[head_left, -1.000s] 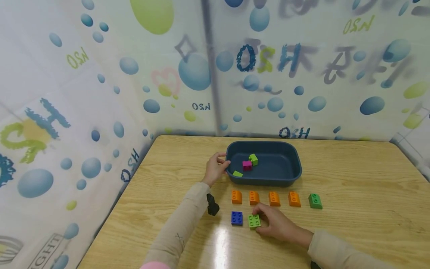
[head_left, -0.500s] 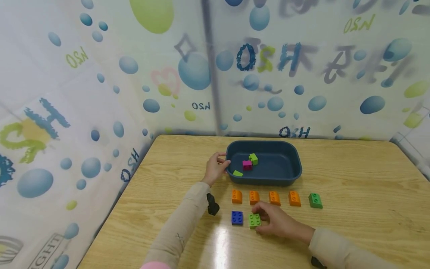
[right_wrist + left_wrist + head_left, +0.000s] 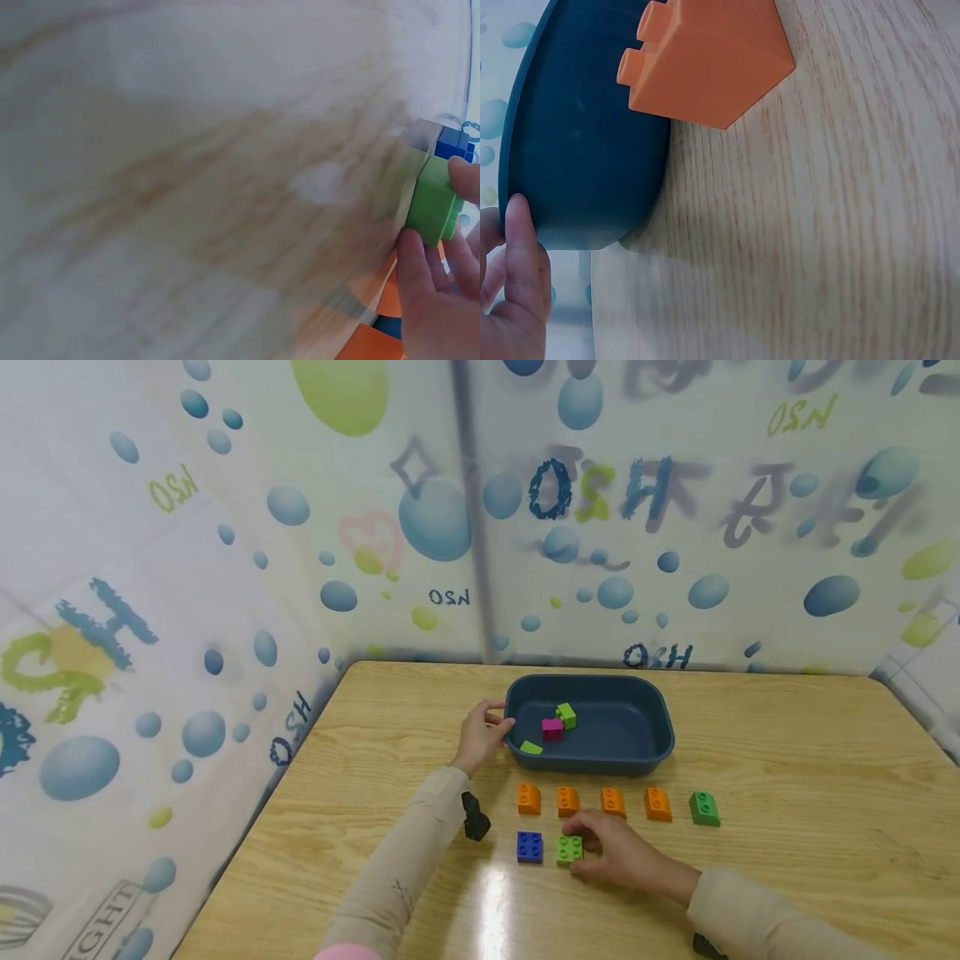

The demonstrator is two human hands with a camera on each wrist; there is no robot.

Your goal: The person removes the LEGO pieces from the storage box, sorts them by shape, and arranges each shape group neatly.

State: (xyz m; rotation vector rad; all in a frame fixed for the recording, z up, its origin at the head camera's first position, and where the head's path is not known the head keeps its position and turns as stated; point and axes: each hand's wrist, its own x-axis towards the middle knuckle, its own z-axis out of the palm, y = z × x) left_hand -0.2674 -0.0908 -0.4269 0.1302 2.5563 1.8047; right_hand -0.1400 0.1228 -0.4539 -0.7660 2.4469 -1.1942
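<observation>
**Lime brick (image 3: 569,851) pinched near the blue brick (image 3: 529,847)**

The right hand (image 3: 618,852) pinches it by opposite sides, on or just above the bench (image 3: 787,760); the left hand (image 3: 477,737) grips the tray (image 3: 663,750) rim. Probably light, stiff, slightly slick plastic, best held by those flat walls. Studs face up; squarish top, no clear long axis.

On the tabletop (image 3: 780,760), the bin (image 3: 618,727) has three bricks (image 3: 552,729) toward nine o'clock inside; a five-brick row (image 3: 612,804) lies at six, a brick pair (image 3: 569,850) farther out between six and seven.
</observation>
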